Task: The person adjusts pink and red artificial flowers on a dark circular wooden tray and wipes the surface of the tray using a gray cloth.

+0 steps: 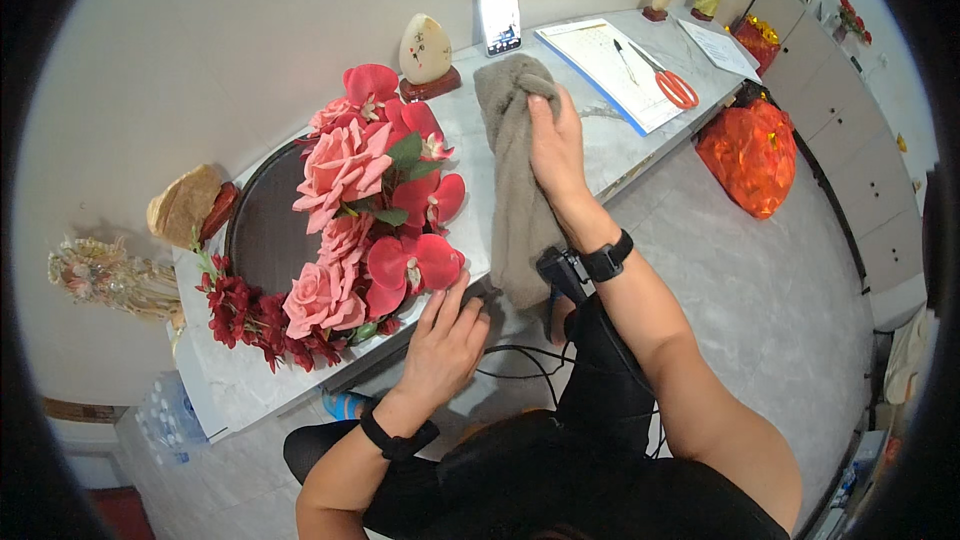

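Note:
My right hand (556,144) grips a grey-brown cloth (517,195), its thumb near a twisted fold at the top. The cloth hangs down over the table's front edge. My left hand (446,349) holds nothing; its fingertips meet the lower petals of a red artificial orchid (415,262), though firm contact is hard to tell. Pink artificial roses (341,169), more orchids and dark red blossoms (247,319) line the front and right side of a round, dark tray-like board (274,217). This arrangement lies on the marble-patterned table (465,150).
Behind stand a lit phone (499,11) and a pale stone on a wooden base (425,52). Right of the cloth, orange-handled scissors (675,88) and a pen (622,56) lie on a paper pad (600,67). Black cables (525,352) hang below the table; a shiny orange bag (750,154) sits on the floor.

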`<state>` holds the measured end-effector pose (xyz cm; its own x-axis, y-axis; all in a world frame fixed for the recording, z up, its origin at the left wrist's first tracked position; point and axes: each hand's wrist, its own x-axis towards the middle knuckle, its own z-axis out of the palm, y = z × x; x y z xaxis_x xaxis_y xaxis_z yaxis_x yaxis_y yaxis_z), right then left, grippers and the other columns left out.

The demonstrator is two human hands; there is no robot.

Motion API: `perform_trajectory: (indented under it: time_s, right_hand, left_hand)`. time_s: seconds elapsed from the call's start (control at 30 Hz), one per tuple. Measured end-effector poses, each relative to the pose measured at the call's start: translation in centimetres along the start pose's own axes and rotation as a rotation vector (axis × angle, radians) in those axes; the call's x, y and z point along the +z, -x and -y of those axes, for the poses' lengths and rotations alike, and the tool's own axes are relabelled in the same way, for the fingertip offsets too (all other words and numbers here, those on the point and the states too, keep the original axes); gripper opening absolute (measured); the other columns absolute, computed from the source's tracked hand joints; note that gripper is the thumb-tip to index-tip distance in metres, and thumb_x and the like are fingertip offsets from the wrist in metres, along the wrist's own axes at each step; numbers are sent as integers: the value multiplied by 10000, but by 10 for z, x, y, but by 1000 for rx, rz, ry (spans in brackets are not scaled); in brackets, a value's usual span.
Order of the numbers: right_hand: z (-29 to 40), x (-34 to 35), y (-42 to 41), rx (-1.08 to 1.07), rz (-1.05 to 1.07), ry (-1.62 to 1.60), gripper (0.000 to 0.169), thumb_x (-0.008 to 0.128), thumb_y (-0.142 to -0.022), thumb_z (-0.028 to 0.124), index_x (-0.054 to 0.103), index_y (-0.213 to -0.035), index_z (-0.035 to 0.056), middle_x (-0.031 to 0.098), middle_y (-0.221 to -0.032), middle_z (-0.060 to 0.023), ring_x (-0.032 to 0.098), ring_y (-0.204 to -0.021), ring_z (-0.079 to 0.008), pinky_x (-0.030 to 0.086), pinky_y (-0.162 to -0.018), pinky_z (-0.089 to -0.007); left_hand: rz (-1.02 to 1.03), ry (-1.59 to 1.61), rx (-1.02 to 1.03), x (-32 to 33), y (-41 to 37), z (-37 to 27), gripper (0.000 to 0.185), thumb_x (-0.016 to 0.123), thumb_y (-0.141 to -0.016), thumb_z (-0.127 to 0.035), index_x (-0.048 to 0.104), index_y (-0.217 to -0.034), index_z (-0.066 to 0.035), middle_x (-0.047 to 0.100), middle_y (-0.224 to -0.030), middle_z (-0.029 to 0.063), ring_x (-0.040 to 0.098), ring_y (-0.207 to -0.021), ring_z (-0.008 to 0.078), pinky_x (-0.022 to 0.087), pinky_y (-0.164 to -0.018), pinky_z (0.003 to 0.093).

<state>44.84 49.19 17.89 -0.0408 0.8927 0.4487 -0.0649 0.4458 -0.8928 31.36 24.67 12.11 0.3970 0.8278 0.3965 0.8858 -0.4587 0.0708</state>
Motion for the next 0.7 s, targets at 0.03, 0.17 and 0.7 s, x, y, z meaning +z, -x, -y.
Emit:
perform_trajectory:
  time_s: [0.03, 0.17, 0.7]
  right_hand:
    - [-5, 2, -1, -89, 51, 160, 429, 569, -1018, 250, 539, -1334, -39, 595, -1307, -209, 560, -1232, -294, 417, -1071, -378]
    - [-7, 2, 2, -186, 282, 543, 608, 619, -985, 362, 488, -1403, -59, 424, -1487, -289, 380, -1421, -417, 303, -1190, -444]
    - [59, -109, 36, 161, 584, 1036, 485, 638, -933, 500, 718, -854, 28, 685, -748, -137, 669, -679, -302, 516, -643, -415]
  left_hand:
    - [10, -8, 1, 1, 0, 0, 206, 652, -867, -174, 674, -1041, -65, 634, -1239, 101, 396, -1450, 337, 255, -1195, 480]
    - [46, -38, -1, 0, -1, 2, 235, 711, -837, -191, 691, -1050, -93, 627, -1246, 65, 396, -1444, 344, 259, -1190, 495]
    - [11, -52, -21, 3, -1, 0, 203, 712, -849, -183, 698, -1034, -101, 633, -1242, 58, 405, -1436, 339, 282, -1166, 500]
